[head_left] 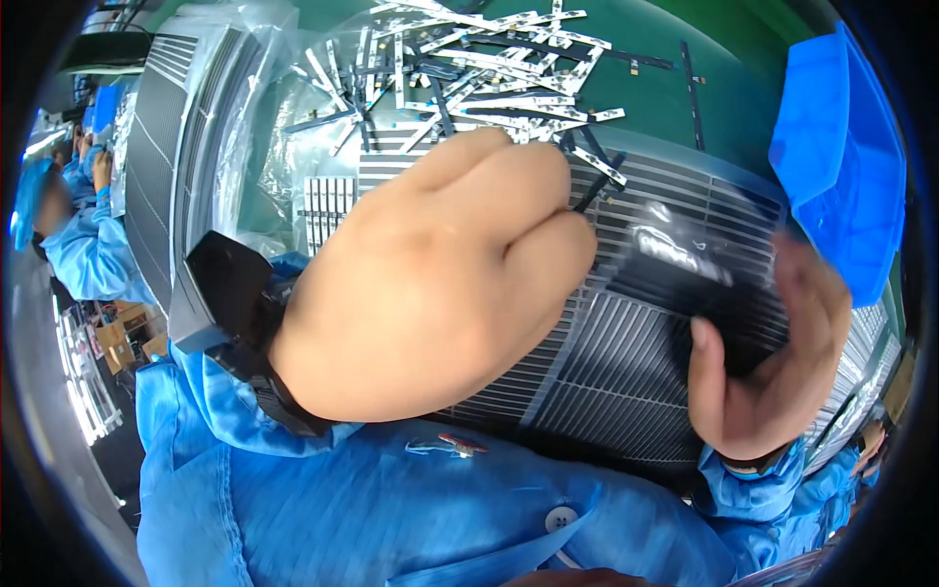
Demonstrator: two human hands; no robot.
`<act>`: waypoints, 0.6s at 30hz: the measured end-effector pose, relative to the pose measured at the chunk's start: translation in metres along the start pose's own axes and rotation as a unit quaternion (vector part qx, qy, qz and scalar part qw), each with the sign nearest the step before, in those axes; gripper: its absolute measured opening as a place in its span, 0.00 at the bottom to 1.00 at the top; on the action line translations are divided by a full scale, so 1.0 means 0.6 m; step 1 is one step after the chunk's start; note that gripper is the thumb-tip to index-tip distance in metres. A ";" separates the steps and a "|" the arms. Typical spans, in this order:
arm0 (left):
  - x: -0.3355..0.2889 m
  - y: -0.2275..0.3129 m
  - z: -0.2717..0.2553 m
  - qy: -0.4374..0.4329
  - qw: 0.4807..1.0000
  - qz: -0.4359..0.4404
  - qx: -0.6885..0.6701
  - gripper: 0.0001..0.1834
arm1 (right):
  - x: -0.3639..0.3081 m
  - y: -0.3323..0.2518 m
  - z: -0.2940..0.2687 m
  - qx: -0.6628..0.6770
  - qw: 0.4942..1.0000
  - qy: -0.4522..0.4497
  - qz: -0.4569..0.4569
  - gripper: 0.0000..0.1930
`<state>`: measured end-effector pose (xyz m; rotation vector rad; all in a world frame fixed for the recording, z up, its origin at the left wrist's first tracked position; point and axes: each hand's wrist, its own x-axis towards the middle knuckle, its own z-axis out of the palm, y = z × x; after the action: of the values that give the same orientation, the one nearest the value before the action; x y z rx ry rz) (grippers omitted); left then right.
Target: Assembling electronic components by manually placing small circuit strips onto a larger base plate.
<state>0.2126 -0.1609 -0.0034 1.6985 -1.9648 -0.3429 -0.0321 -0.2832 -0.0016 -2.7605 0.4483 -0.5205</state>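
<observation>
My left hand is closed, its knuckles up, over the middle of the work surface. A thin black strip juts out beside its curled fingers, which hide most of their grip. A black-and-white strip lies close to it. At the right, my right hand curves round a dark, glossy stack, thumb on the near side. Motion blurs this stack, so its exact kind is unclear. Beneath both hands spreads a tray with rows of narrow dark slots or strips.
Loose black and white strips lie heaped on the green table. Slatted trays in clear plastic stand at the left. A blue bin sits at the far right. A person in blue works at the left.
</observation>
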 end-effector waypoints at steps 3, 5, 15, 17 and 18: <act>0.008 -0.001 -0.014 -0.007 1.000 -0.014 -0.016 0.17 | 0.014 -0.003 -0.013 -0.031 0.999 -0.006 -0.001 0.29; 0.007 0.000 -0.013 -0.012 0.999 -0.028 -0.018 0.17 | 0.019 -0.007 -0.008 0.008 0.999 -0.034 -0.021 0.20; -0.002 0.015 -0.020 -0.053 0.994 -0.080 0.049 0.16 | 0.026 -0.010 0.010 0.047 0.996 -0.082 -0.006 0.20; -0.003 0.018 -0.023 -0.065 0.992 -0.087 0.061 0.16 | 0.029 -0.009 0.012 0.025 0.997 -0.066 -0.013 0.20; -0.003 0.015 -0.022 -0.072 0.992 -0.084 0.067 0.16 | 0.028 -0.009 0.012 0.022 0.998 -0.066 -0.012 0.20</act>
<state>0.2120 -0.1556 0.0117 1.9823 -1.9889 -0.4138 -0.0132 -0.2826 -0.0009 -2.7407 0.3687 -0.3467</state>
